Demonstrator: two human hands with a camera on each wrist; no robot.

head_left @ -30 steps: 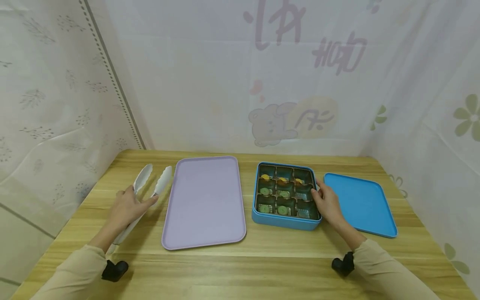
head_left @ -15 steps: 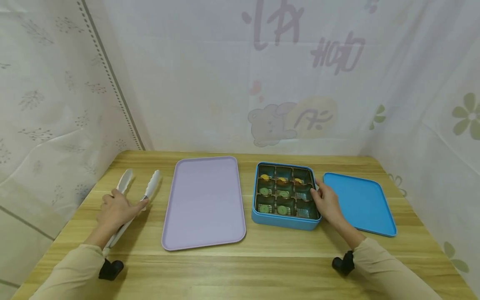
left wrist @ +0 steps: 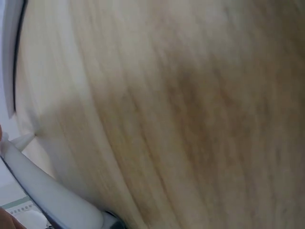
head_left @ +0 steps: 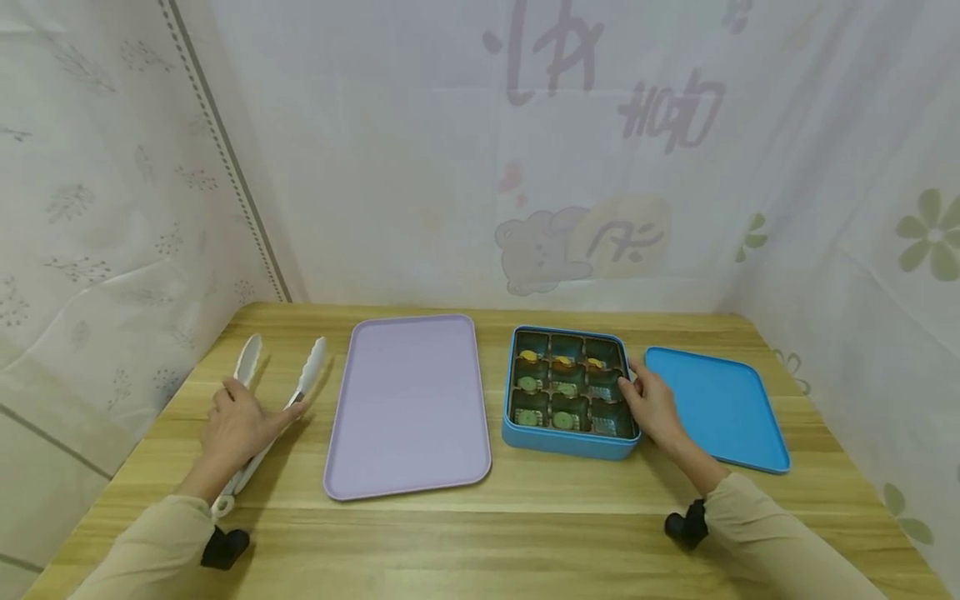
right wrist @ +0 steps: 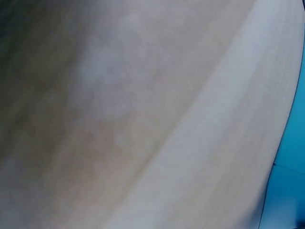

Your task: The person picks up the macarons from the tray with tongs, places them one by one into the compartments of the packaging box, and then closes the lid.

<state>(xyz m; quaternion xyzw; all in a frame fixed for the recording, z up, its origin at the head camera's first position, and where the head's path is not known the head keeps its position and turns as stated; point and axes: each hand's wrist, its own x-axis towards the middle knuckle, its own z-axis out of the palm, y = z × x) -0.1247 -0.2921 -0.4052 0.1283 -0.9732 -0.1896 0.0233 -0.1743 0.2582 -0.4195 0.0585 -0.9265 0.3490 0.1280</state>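
Note:
My left hand (head_left: 238, 427) grips a pair of tongs (head_left: 312, 367) with white scalloped tips, left of the tray. The tong arms are spread apart with nothing between them. In the left wrist view a pale tong handle (left wrist: 52, 191) runs along the lower left. My right hand (head_left: 655, 408) holds the right wall of a blue box (head_left: 570, 443), its fingertips over the rim. Inside sits a dark insert with several compartments. Yellow pieces (head_left: 564, 361) lie in the back row; round green pieces (head_left: 562, 420) lie in the left and middle compartments of the other two rows.
A flat lilac tray (head_left: 408, 408) lies between the tongs and the box. Right of the box is a blue lid (head_left: 723, 408), partly behind the right forearm. The wooden table (head_left: 450, 550) meets a printed curtain (head_left: 390, 183) at its back edge.
My left hand has moved left with the tongs, and the tong arms stand wider apart. My right hand stays on the box wall.

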